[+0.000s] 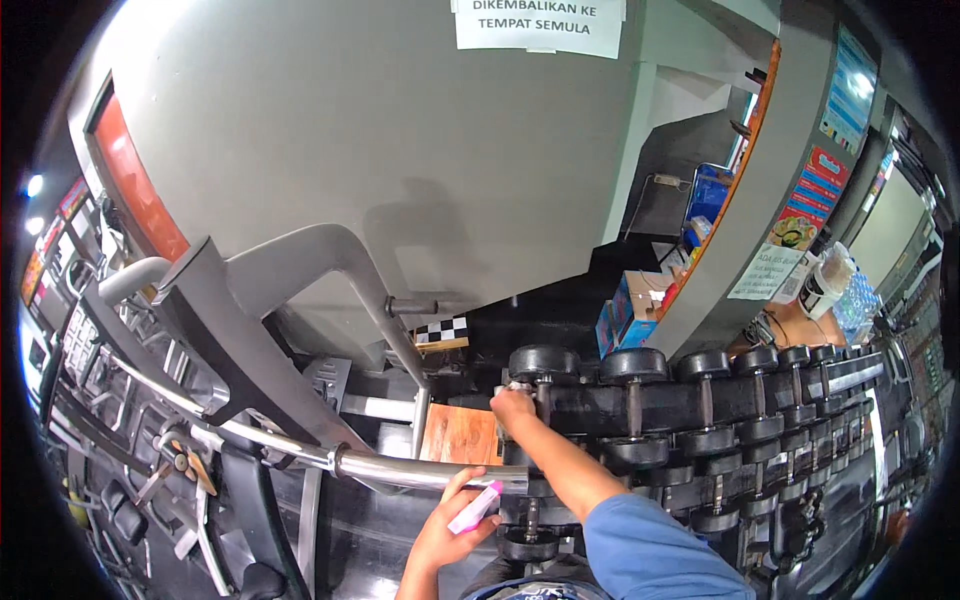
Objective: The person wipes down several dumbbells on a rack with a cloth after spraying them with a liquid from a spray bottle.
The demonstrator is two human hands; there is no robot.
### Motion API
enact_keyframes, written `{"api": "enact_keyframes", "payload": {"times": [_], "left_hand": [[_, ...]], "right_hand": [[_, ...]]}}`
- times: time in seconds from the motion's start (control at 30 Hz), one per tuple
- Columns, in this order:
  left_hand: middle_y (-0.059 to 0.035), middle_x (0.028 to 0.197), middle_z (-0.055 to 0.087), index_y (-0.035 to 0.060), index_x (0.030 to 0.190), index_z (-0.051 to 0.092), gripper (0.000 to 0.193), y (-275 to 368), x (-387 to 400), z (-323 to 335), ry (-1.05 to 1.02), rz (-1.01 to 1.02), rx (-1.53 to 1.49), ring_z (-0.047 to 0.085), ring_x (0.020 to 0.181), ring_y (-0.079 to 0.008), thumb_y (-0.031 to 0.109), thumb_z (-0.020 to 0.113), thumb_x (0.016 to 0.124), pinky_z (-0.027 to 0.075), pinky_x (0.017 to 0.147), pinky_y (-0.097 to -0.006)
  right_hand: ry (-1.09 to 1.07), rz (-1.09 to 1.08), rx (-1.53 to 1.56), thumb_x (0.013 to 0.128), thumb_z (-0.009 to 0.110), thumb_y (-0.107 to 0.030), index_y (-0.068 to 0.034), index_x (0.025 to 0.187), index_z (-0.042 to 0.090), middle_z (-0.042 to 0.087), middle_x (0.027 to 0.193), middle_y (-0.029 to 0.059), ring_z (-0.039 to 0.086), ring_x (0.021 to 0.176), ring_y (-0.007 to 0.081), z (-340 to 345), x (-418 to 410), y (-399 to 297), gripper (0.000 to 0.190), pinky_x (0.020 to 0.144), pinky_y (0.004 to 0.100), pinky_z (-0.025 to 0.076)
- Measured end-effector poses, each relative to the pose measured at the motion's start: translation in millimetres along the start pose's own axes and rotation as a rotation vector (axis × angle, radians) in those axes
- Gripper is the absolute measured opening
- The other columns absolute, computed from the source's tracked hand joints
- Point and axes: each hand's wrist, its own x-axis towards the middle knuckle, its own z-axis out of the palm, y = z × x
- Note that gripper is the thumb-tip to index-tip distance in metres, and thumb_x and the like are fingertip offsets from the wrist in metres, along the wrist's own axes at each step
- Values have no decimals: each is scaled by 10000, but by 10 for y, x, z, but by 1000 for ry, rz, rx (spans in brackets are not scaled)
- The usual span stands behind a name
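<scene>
My left hand [450, 529] holds a small pink and white plastic object [477, 508], perhaps a bottle. Its fingertips are at the bare chrome end of a barbell [442, 474]. Stretched forward, my right hand [514, 411] is curled at the left end of the dumbbell rack [600, 409]. A little pale material shows at its knuckles, but what it grips is hidden. Just right of this hand lies a black round-headed dumbbell [544, 364] on the top tier. Another dumbbell [531, 544] sits lower, below the barbell's end.
Several more dumbbells [705, 367] line the rack to the right. A grey bench-press frame [247, 337] carries the barbell at left. Ahead are a grey wall [390, 135], a wooden board [459, 433] and a cardboard box [634, 307]. Cups [823, 281] and bottles [856, 304] stand at right.
</scene>
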Motion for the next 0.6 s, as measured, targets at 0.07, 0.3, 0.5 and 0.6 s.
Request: {"api": "enact_keyframes", "payload": {"times": [0.07, 0.3, 0.5, 0.6], "left_hand": [[-177, 1327, 553, 22, 1076, 677, 372, 35, -2, -11, 14, 5, 33, 483, 1341, -311, 68, 829, 740, 446, 1027, -385], [-185, 1384, 511, 21, 1079, 667, 367, 49, -22, 72, 32, -16, 44, 481, 1341, -318, 68, 819, 748, 447, 1027, -389], [-164, 1071, 652, 10, 1021, 658, 284, 440, -91, 534, 297, 113, 232, 599, 1117, -334, 62, 787, 773, 497, 898, -409], [-142, 983, 661, 11, 983, 656, 235, 532, -123, 923, 264, 35, 102, 656, 940, -307, 78, 787, 800, 519, 823, -387]], "right_hand": [[-127, -122, 6, 867, 578, -49, -16, 999, 764, 728, 1050, 222, 724, 981, 363, 52, -77, 35, 230, 837, 431, 598], [-273, -403, 397, 676, 760, -112, -74, 858, 775, 727, 913, 206, 723, 842, 341, -314, -57, 493, 187, 759, 413, 573], [-206, -106, 1667, 842, 717, -7, -38, 1078, 626, 683, 979, 56, 670, 878, 152, -1299, -560, 1274, 254, 770, 336, 559], [-32, 12, 1995, 875, 617, 3, -50, 1322, 499, 649, 1173, 106, 671, 1055, 228, -1614, -1134, 2006, 465, 867, 404, 583]]}}
